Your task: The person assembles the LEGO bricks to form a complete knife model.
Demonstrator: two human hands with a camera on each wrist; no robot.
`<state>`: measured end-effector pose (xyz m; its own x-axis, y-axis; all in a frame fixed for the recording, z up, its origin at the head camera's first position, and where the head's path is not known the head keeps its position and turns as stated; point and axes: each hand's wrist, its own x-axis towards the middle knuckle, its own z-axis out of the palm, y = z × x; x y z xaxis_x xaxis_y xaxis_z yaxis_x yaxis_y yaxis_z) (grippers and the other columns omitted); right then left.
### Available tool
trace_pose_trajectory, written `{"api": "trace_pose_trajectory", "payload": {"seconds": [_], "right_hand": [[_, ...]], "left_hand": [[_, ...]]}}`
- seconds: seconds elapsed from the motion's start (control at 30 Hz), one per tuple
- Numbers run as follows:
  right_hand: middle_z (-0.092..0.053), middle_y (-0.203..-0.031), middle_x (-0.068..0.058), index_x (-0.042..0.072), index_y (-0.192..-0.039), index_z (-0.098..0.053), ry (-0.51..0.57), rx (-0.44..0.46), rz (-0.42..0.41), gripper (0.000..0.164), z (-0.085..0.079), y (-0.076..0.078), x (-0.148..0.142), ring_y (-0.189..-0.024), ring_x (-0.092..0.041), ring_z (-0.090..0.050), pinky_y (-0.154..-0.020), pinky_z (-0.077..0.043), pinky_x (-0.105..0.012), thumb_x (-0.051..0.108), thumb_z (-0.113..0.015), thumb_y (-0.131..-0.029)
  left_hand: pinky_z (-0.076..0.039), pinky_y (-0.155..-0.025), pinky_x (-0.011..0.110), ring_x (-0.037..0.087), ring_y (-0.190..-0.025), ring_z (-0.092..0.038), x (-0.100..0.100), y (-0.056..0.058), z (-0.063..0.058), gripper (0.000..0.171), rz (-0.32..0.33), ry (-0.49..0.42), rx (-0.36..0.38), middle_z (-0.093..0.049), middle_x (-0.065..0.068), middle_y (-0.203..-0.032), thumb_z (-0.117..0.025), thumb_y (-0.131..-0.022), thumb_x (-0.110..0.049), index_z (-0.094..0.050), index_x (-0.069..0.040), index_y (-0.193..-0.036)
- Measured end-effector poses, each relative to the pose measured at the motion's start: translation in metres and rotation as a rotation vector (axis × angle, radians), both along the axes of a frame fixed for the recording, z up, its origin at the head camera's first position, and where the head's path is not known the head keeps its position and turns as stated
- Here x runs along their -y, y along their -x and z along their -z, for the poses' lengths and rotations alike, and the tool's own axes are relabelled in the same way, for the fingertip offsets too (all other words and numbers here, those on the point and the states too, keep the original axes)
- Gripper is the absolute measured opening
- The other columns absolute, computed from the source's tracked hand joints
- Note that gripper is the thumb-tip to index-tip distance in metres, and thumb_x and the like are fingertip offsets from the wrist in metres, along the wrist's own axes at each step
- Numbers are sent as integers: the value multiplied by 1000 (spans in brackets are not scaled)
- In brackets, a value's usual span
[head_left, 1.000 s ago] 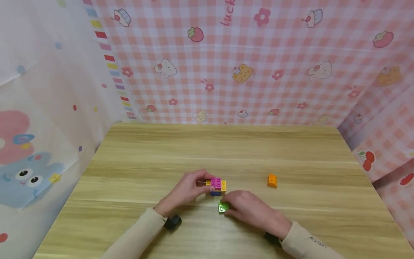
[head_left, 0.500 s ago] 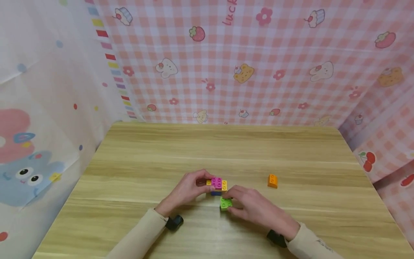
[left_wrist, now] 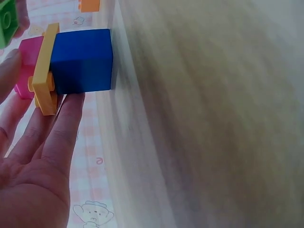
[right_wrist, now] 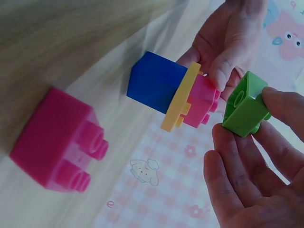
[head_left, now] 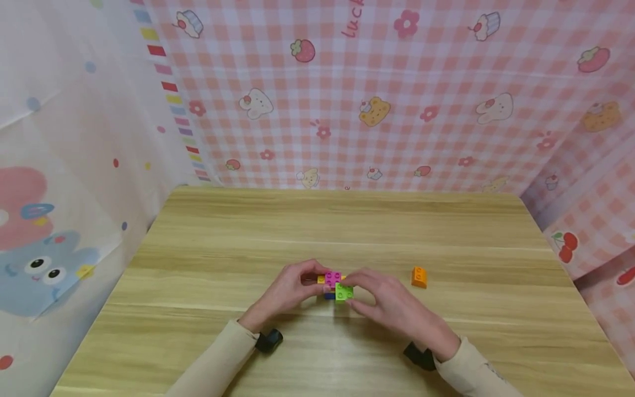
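My left hand (head_left: 285,286) holds a stack of toy building bricks from the left, thumb in front and fingers behind. At the stack's bottom is a blue brick (left_wrist: 83,61); a thin yellow plate (left_wrist: 46,69) lies over it, and a pink brick (right_wrist: 200,100) tops it. My right hand (head_left: 397,303) pinches a green brick (head_left: 344,293) between thumb and fingertips. In the right wrist view the green brick hangs just above the pink one, its hollow underside facing the stack. From the head it overlaps the stack's front right part.
An orange two-stud brick (head_left: 419,277) stands to the right on the wooden table (head_left: 258,226). Another pink brick (right_wrist: 57,140) stands on the table close to the right wrist camera, out of sight in the head view. Patterned cloth (head_left: 337,132) hangs behind the table.
My right hand has lifted the green brick from in front of the stack, up and away from me, to right above it. The left hand keeps its grip on the stack.
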<state>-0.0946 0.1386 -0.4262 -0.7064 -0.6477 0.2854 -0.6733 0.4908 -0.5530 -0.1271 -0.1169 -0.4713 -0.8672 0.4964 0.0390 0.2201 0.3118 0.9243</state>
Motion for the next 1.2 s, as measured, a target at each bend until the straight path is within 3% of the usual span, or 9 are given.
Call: {"api": "trace_pose_trajectory", "payload": {"seconds": [0.77, 1.2], "right_hand": [[-70, -121, -2, 10, -121, -72, 66, -40, 69, 30, -9, 15, 14, -108, -18, -69, -90, -60, -40, 14, -81, -92], [-70, -124, -3, 10, -122, -72, 23, -8, 98, 30, -6, 23, 21, -111, -20, -68, -93, -59, -41, 16, -80, -93]], "left_hand": [[-58, -94, 30, 27, -111, -70, -2, -2, 0, 21, 15, -17, -42, -71, 11, -115, -75, -96, -6, -70, -1, -116], [-58, -93, 28, 23, -110, -70, 1, -3, 1, 21, 14, -26, -41, -72, 10, -114, -74, -97, -7, -70, -2, -116]]}}
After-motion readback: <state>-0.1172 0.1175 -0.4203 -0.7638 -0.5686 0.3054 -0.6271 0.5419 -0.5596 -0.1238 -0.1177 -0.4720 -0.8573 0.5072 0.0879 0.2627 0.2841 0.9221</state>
